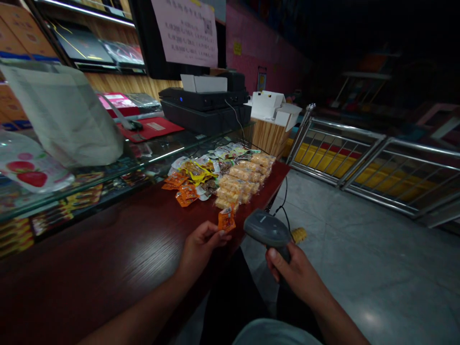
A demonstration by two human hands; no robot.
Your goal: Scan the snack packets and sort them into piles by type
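Note:
Between the thumb and fingers of my left hand [203, 247] is a small orange snack packet [226, 219], held up above the counter edge. My right hand [293, 268] is wrapped round the handle of a dark grey barcode scanner [268, 226], whose head points left toward the packet. Scanner and packet are a short way apart. Just beyond them on the counter lie clear-wrapped yellow snacks [239, 179] in rows. Beside these are more orange packets [187, 194], yellow packets [197, 171] and green-white packets [230, 151].
The dark red wooden counter [108, 258] runs along my left. On the glass case stand a whitish bag [68, 110], a strawberry-printed package [32, 165] and a black cash drawer [204, 112]. A metal railing [345, 129] stands to the right. A cable [285, 206] hangs off the counter.

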